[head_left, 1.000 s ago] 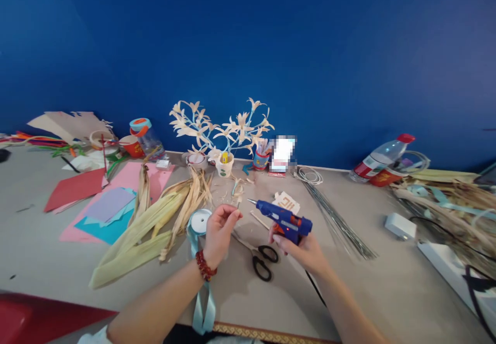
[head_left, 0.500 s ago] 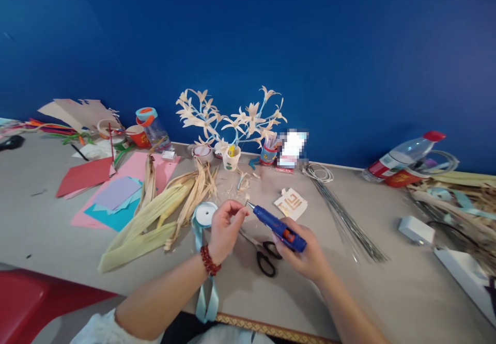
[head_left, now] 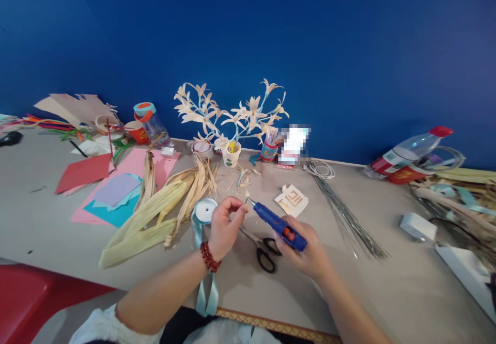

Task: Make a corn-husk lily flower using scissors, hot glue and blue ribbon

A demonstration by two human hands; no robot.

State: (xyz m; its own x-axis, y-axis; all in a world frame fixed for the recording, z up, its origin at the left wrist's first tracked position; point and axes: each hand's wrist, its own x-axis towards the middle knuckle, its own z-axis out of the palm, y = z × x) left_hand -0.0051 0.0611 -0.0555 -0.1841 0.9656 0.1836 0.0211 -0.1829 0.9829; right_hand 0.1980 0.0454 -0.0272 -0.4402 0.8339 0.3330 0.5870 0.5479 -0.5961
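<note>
My right hand point(head_left: 300, 246) is wrapped round a blue glue gun point(head_left: 275, 222), its metal nozzle pointing up and left. Thumb and fingers of my left hand point(head_left: 228, 225) are pinched together just left of the nozzle tip; whatever they hold is too small to make out. Below and between the hands lie scissors point(head_left: 266, 259) with black handles, their blades partly behind my left hand. A roll of light blue ribbon point(head_left: 205, 211) lies beside my left hand, its loose end running under my wrist to the table edge.
Dried corn husks point(head_left: 155, 220) and coloured paper point(head_left: 116, 191) spread to the left. Husk flowers point(head_left: 236, 114) stand in a white cup point(head_left: 231, 157) by the wall. A bundle of wires point(head_left: 344, 217), a tilted bottle point(head_left: 411, 150) and a white adapter point(head_left: 417, 228) lie to the right.
The view has shifted very slightly. Both hands and the glue gun keep almost the same position, the nozzle still close to my left fingertips.
</note>
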